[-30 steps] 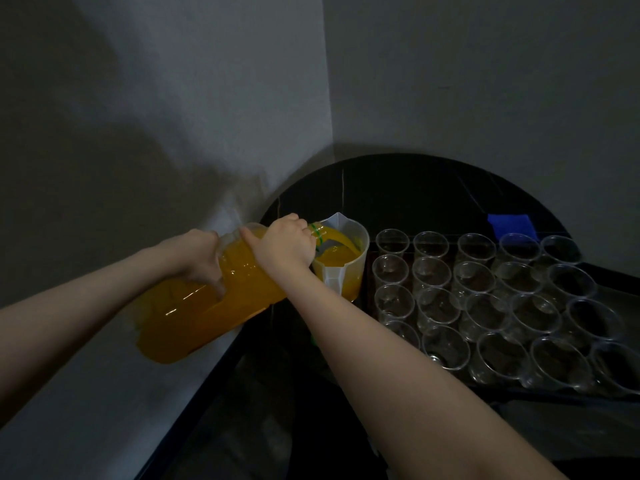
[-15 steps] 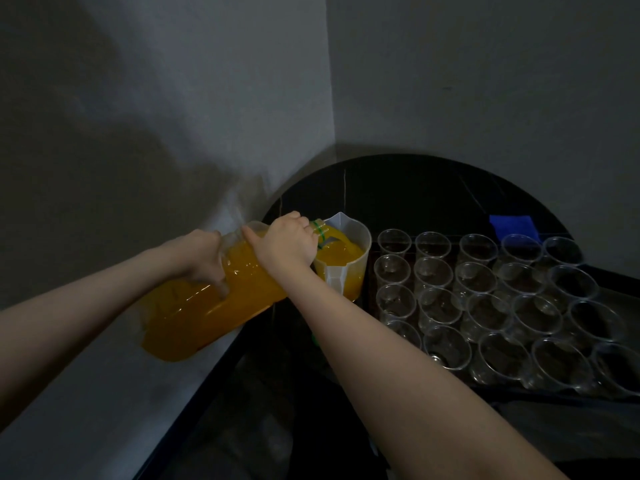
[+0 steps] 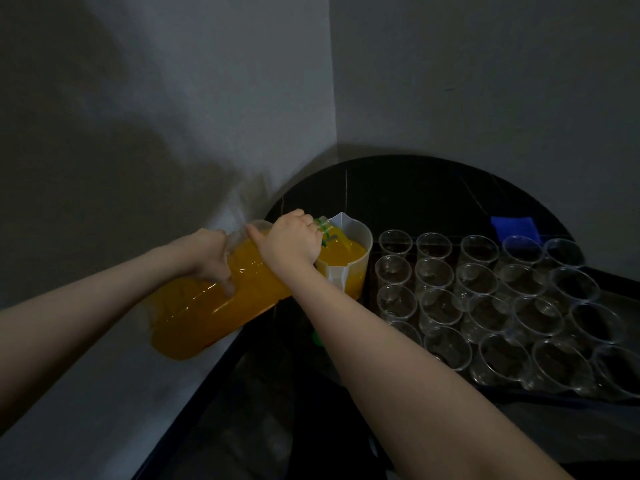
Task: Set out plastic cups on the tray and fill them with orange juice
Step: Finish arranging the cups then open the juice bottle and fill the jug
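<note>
**Juice bottle tipped into pitcher, cups waiting**

Landmark: the clear plastic pitcher (image 3: 346,258), standing upright on the black countertop (image 3: 415,192) near the wall corner.

- Large clear juice bottle (image 3: 214,303), mostly full of orange juice, tilted steeply with its neck over the pitcher's rim. Bottle body reaches away from the pitcher toward the grey wall (image 3: 138,133) and out past the counter edge. Green ring on the neck shows just at the rim.
- Orange juice (image 3: 349,252) runs from the bottle mouth into the pitcher. Pitcher is well filled; level sits not far under the rim.
- Left hand (image 3: 211,258) wraps over the bottle's upper body, fingers curled down its near side; a firm grip.
- Right hand (image 3: 294,242) clasps the bottle's shoulder and neck right against the pitcher, fingers curled round, forefinger stretched back along the bottle top.
- Clear plastic cups (image 3: 485,292) stand just beside the pitcher on the side away from the bottle, packed rim to rim in rows. All upright, all without juice.
- Cups sit on a dark tray (image 3: 540,394); only its near edge shows plainly in the dim light.
- Blue cloth (image 3: 514,226) lies on the countertop beyond the cups, farther from the pitcher than the cup block.
- A small green thing (image 3: 317,337) shows below the pitcher beside the right forearm; too dark to identify.
</note>
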